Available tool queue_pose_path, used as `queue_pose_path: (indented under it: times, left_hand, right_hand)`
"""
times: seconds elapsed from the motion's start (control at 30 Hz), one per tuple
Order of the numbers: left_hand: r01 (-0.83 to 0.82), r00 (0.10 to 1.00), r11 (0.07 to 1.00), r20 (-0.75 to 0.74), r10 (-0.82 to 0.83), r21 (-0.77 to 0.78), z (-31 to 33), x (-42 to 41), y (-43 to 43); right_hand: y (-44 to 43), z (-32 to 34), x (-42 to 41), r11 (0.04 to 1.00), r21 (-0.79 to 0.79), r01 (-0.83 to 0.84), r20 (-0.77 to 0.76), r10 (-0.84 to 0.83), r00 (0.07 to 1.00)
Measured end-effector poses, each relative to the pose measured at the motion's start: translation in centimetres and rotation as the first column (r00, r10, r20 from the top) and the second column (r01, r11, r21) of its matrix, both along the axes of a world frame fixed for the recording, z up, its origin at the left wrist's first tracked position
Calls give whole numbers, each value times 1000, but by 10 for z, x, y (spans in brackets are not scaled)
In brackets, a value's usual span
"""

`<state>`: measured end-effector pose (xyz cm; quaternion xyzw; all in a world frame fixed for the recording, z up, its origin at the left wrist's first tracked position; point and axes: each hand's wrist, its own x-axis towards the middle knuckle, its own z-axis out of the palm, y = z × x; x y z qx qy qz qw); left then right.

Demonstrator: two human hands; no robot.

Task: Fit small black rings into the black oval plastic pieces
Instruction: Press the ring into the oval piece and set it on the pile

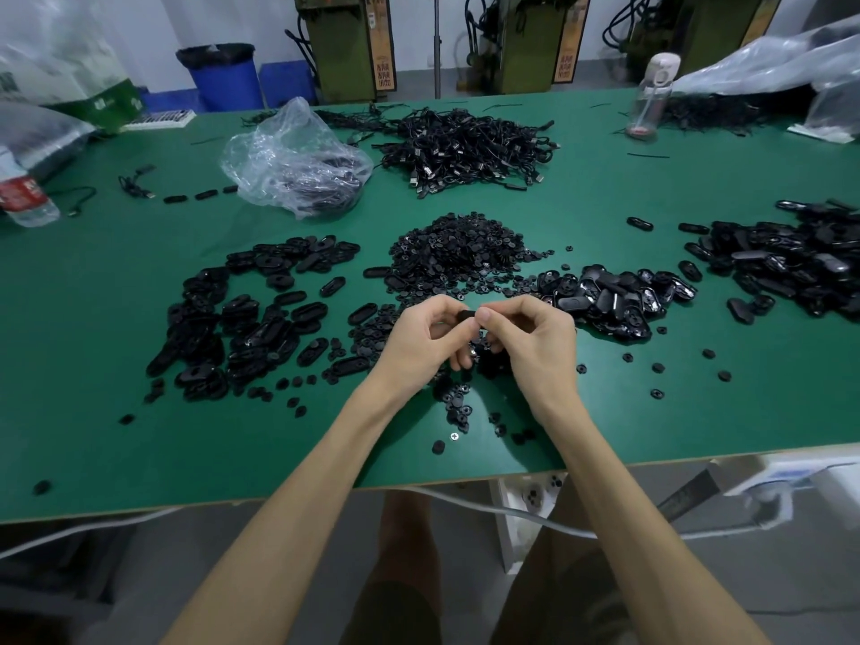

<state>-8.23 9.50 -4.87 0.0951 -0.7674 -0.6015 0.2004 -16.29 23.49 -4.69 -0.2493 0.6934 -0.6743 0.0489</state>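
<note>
The left hand (426,339) and right hand (533,342) meet at the centre of the frame over the green desk (116,439). Both pinch one small black piece (465,315) between thumb and fingertips. It is possibly an oval piece, though the fingers hide most of it. Just above them lies the heap of small black rings (460,253). Oval plastic pieces (251,318) are piled at centre left, and more lie at centre right.

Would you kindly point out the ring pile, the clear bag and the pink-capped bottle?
ring pile (458,253): head view, heap's middle.
clear bag (293,158): head view, crumpled middle.
pink-capped bottle (650,102): head view, clear body.
</note>
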Motion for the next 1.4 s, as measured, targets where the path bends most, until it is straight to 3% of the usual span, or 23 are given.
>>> queue_pose_path:
  times: [0.43, 0.93, 1.03, 1.1, 1.17, 1.23, 1.4]
  left_hand:
    - [-79, 995, 994, 51, 83, -78, 0, 0, 5]
    - [-20, 997, 999, -73, 23, 40, 4, 3, 3]
    - [-62, 996, 998, -66, 59, -33, 6, 0, 5]
    - [-139, 990, 974, -57, 131, -181, 9, -3, 7]
    - [-200, 980, 903, -74, 186, -379, 12, -4, 8]
    - [-213, 976, 855, -72, 204, -473, 17, -5, 5]
    - [-328, 939, 869, -27, 343, -370, 37, -1, -27]
  right_hand:
    - [-5, 2, 6, 985, 171, -1, -162, 29, 986]
    - [-3, 6, 7, 992, 121, 23, -243, 8, 970]
    - [-3, 7, 8, 991, 118, 58, -278, -23, 960]
    - [-3, 6, 8, 988, 94, 118, -292, -86, 953]
    - [-3, 6, 7, 976, 55, 212, -251, -192, 949]
    - [-3, 5, 4, 950, 29, 310, -172, -300, 938]
    - [-3, -3, -6, 922, -16, 386, 88, -384, 919]
